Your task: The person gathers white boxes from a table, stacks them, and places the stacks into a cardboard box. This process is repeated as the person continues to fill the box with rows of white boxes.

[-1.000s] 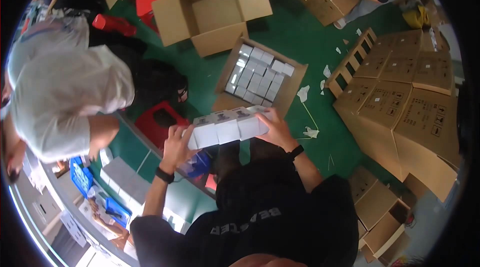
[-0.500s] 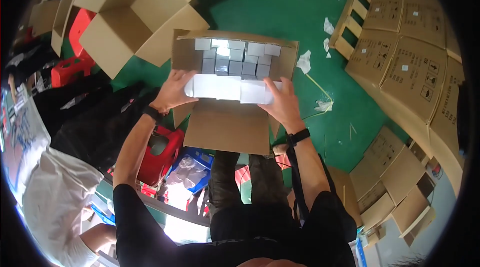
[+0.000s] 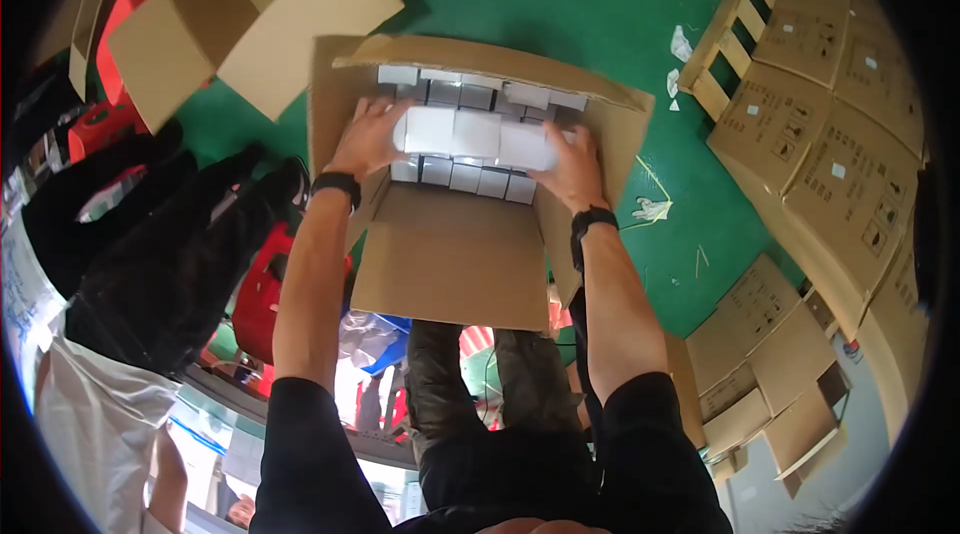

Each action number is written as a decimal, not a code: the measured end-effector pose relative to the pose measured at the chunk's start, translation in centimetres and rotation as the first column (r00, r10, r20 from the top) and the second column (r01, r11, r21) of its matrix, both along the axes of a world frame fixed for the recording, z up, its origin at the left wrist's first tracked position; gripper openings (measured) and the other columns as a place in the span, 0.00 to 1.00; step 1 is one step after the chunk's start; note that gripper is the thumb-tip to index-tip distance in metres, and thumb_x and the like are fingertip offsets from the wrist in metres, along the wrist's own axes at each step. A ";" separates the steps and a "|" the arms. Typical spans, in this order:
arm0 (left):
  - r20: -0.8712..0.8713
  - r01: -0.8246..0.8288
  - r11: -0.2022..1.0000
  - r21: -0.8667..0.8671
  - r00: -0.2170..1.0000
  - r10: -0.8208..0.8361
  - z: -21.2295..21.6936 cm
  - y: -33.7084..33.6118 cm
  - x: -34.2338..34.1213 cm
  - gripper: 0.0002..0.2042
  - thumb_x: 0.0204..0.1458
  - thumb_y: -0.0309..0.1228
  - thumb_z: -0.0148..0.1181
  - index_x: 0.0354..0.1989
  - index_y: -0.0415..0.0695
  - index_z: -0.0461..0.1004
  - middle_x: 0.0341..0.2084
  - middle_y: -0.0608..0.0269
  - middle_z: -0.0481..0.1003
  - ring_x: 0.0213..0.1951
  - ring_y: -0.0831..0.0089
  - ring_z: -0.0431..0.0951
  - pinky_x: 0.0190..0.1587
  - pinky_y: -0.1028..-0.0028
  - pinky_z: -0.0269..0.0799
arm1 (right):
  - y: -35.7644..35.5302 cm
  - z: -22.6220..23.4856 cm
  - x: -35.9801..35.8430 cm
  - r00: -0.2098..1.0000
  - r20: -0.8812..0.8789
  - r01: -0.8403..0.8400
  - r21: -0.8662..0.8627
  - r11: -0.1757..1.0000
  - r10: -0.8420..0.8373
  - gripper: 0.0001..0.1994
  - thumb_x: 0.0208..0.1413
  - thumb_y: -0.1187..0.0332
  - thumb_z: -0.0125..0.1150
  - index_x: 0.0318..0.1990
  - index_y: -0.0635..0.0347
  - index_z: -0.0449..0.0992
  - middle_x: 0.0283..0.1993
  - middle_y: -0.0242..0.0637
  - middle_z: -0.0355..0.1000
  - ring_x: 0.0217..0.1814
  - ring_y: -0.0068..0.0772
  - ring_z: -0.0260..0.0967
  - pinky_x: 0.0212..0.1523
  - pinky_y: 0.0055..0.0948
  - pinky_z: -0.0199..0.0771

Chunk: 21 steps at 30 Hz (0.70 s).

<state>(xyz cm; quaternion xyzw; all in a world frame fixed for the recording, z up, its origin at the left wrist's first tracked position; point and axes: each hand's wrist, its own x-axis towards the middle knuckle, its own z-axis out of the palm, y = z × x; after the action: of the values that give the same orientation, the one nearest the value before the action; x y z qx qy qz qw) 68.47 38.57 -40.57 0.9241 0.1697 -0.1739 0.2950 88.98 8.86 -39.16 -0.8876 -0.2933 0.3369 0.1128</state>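
My left hand [image 3: 370,142] and my right hand [image 3: 570,169] press in on the two ends of a row of small white boxes [image 3: 475,134], squeezing it between them. They hold the row inside the mouth of an open brown carton [image 3: 450,259], whose near flap hangs toward my legs. Further small white boxes [image 3: 465,177] show in the carton on the near side of the held row, and others [image 3: 480,94] sit along the far side. The held row hides the boxes beneath it. How deep it sits, I cannot tell.
A large open carton [image 3: 310,19] stands at the far left, beside red stools [image 3: 95,129]. Stacked sealed cartons [image 3: 840,149] and a wooden pallet [image 3: 735,54] line the right. A person in a white shirt [image 3: 105,424] is at the lower left. Scraps [image 3: 652,209] litter the green floor.
Both hands have carried the row of white boxes away from me, from the carton's near edge to over its middle. Boxes on the near side now show. The view has shifted.
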 end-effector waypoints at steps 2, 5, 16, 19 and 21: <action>0.015 -0.056 0.998 0.010 0.998 0.056 -1.8 -0.5 1.4 0.43 0.33 0.33 0.80 0.64 0.51 0.67 0.53 0.52 0.71 0.55 0.47 0.67 0.60 0.57 0.67 | 0.3 -2.7 1.4 0.999 -0.025 -0.031 -0.016 0.999 0.031 0.42 0.36 0.61 0.81 0.64 0.35 0.67 0.64 0.51 0.59 0.67 0.62 0.60 0.60 0.50 0.72; 0.007 -0.118 0.992 0.054 0.993 0.118 -3.6 -1.4 1.6 0.43 0.34 0.32 0.79 0.65 0.52 0.67 0.55 0.51 0.70 0.57 0.47 0.66 0.61 0.56 0.67 | 0.5 -6.0 0.9 0.986 0.140 0.075 0.143 0.987 -0.095 0.45 0.35 0.61 0.83 0.65 0.37 0.66 0.66 0.53 0.56 0.69 0.63 0.56 0.64 0.51 0.67; 0.193 -0.105 0.898 0.427 0.981 0.023 -9.9 -4.4 2.5 0.39 0.46 0.22 0.66 0.70 0.55 0.61 0.64 0.53 0.63 0.70 0.50 0.58 0.73 0.47 0.48 | -0.4 -10.3 -0.9 0.888 0.457 0.018 0.057 0.998 -0.042 0.52 0.37 0.64 0.83 0.71 0.46 0.56 0.70 0.52 0.48 0.72 0.64 0.46 0.71 0.56 0.54; 0.237 -0.247 0.908 0.338 0.956 0.172 -8.8 -5.9 3.3 0.37 0.49 0.22 0.62 0.70 0.52 0.60 0.65 0.50 0.62 0.70 0.49 0.57 0.73 0.47 0.48 | 0.0 -7.8 -2.0 0.889 0.452 0.040 0.082 0.996 -0.073 0.49 0.41 0.65 0.81 0.71 0.48 0.55 0.70 0.53 0.50 0.72 0.62 0.48 0.70 0.55 0.55; 0.250 -0.331 0.894 0.302 0.932 0.261 -8.3 -6.6 2.5 0.35 0.50 0.22 0.59 0.71 0.50 0.60 0.66 0.48 0.62 0.70 0.49 0.57 0.73 0.47 0.48 | 0.7 -6.1 -4.5 0.879 0.455 0.090 0.131 0.987 -0.141 0.45 0.45 0.67 0.78 0.71 0.52 0.56 0.69 0.55 0.54 0.72 0.59 0.52 0.70 0.54 0.57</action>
<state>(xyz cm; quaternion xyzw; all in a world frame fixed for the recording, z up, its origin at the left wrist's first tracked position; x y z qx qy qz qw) 71.02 31.97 -48.85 0.9369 0.3055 0.0003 0.1700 84.48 9.60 -45.24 -0.9509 -0.2758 0.0921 0.1065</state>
